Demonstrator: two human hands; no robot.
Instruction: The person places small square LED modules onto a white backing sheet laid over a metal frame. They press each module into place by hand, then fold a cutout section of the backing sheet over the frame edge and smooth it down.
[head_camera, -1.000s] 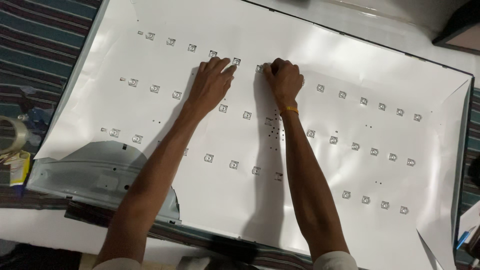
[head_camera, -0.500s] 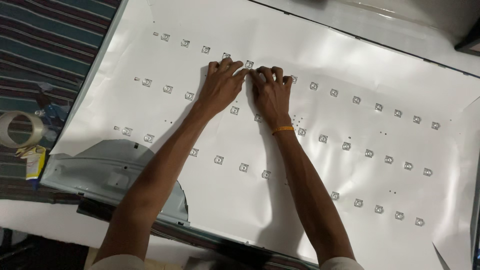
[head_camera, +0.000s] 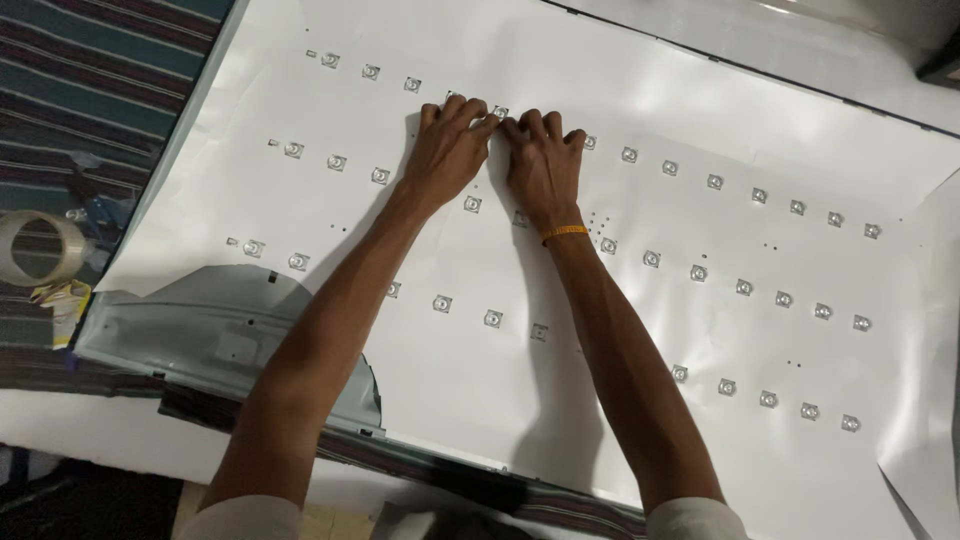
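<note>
1. Far left of our hands, well apart: a roll of clear tape (head_camera: 37, 247) on the striped cloth (head_camera: 110, 90), with a small yellow scrap (head_camera: 62, 297) just below it.
2. Down-left of our left hand: the bare grey metal corner of the panel (head_camera: 215, 335), where the white sheet is cut back in a curve.
3. Left of our left hand: rows of small square lens caps on the white reflector sheet (head_camera: 700, 90); the nearest cap (head_camera: 380, 176) sits just beside our left wrist.
4. Our left hand (head_camera: 450, 150) lies palm down, fingers bent, fingertips pressed on the sheet at the top row. It encloses nothing we can see.
5. Between the two sets of fingertips: one lens cap (head_camera: 499, 112), touched or nearly touched from both sides; we cannot tell if it is pinched.
6. Our right hand (head_camera: 541, 165) lies just beside the left, index fingers meeting, palm down, fingers curled onto the sheet. An orange band (head_camera: 565, 232) circles the wrist.
7. Right of our right hand: the cap rows run on toward the far edge, and small dark dots (head_camera: 598, 222) sit just beside the band.
</note>
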